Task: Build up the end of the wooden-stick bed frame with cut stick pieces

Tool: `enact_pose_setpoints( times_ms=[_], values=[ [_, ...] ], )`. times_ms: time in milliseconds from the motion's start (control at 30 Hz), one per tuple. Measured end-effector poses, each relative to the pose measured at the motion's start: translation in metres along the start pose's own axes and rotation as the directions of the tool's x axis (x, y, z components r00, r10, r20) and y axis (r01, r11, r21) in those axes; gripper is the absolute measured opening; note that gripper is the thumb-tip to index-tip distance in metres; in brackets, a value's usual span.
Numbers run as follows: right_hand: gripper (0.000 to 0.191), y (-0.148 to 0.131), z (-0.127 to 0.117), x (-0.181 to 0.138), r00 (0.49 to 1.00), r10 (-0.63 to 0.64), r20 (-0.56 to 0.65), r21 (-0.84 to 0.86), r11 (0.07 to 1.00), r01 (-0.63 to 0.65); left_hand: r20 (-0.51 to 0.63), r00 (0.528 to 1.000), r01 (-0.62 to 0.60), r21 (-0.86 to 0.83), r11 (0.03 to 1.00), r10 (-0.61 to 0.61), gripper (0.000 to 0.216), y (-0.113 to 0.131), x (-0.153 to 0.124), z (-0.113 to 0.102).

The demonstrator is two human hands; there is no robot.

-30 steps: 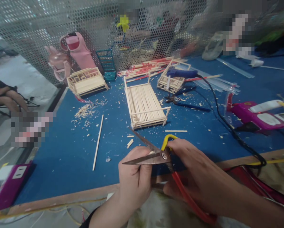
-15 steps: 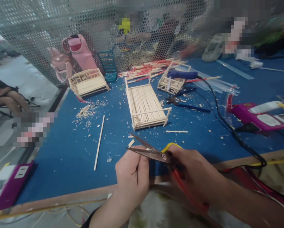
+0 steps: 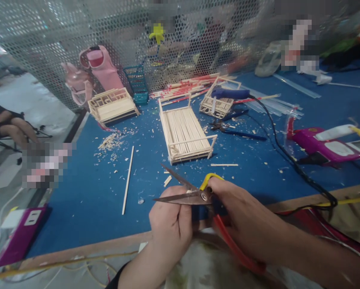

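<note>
My right hand [image 3: 243, 216] grips a pair of scissors [image 3: 186, 193] with a yellow and a red handle loop; the blades are parted and point left. My left hand [image 3: 170, 222] is curled into a pinch just under the blades, holding something small that I cannot make out. Both hands hover over the near wooden edge of the blue table [image 3: 86, 192]. Beyond them stands a small bed frame made of thin wooden sticks [image 3: 184, 132].
A loose stick [image 3: 128, 179] and wood chips lie on the left. Another stick model [image 3: 113, 105], a stick basket [image 3: 216, 103] with a blue glue gun [image 3: 229, 93] and its black cord [image 3: 291, 162], pliers [image 3: 228, 129], a purple toy car [image 3: 327, 146] and a mesh screen [image 3: 77, 36] surround the table.
The scissor blades closed half a second ago and have parted again. Both hands stay at the table's near edge with only slight shifts.
</note>
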State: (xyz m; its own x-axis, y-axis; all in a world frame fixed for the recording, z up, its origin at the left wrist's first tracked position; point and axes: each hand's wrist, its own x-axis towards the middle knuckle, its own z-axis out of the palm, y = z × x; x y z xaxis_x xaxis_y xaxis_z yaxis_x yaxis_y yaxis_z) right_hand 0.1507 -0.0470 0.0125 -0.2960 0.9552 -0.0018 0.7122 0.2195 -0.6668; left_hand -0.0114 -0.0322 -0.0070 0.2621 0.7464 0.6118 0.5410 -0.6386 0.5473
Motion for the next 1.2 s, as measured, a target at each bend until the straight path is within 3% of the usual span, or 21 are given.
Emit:
enact_pose_setpoints(
  times_ms=[167,333,633,867,1033,1200],
  values=[
    [0.015,0.002,0.002,0.002,0.982,0.146,0.122,0.013,0.989,-0.148,-0.032,0.999,0.045,0.061,0.997,-0.043,0.022,-0.001,0.000,-0.001],
    [0.017,0.007,0.003,0.003,0.991,0.098,0.088,-0.024,0.995,-0.096,-0.005,0.996,0.090,0.041,0.995,-0.089,0.025,0.000,-0.003,-0.001],
    [0.015,0.010,-0.010,0.009,0.984,0.041,0.176,0.006,0.999,-0.043,-0.008,0.954,0.293,-0.188,0.937,-0.300,0.030,0.003,-0.006,0.002],
    [0.021,-0.001,-0.007,0.005,0.997,0.026,0.068,-0.042,0.999,-0.023,0.028,0.994,0.105,-0.073,0.992,-0.103,0.027,-0.002,-0.008,0.004],
    [0.020,0.004,0.000,0.007,0.988,0.090,0.126,-0.058,0.995,-0.084,-0.030,0.993,0.114,0.003,0.993,-0.114,0.023,-0.001,-0.005,0.001],
    [0.019,0.012,0.000,0.011,0.986,0.076,0.149,-0.065,0.996,-0.067,-0.045,0.993,0.111,0.040,0.993,-0.109,0.022,-0.001,-0.005,0.000]
  ],
)
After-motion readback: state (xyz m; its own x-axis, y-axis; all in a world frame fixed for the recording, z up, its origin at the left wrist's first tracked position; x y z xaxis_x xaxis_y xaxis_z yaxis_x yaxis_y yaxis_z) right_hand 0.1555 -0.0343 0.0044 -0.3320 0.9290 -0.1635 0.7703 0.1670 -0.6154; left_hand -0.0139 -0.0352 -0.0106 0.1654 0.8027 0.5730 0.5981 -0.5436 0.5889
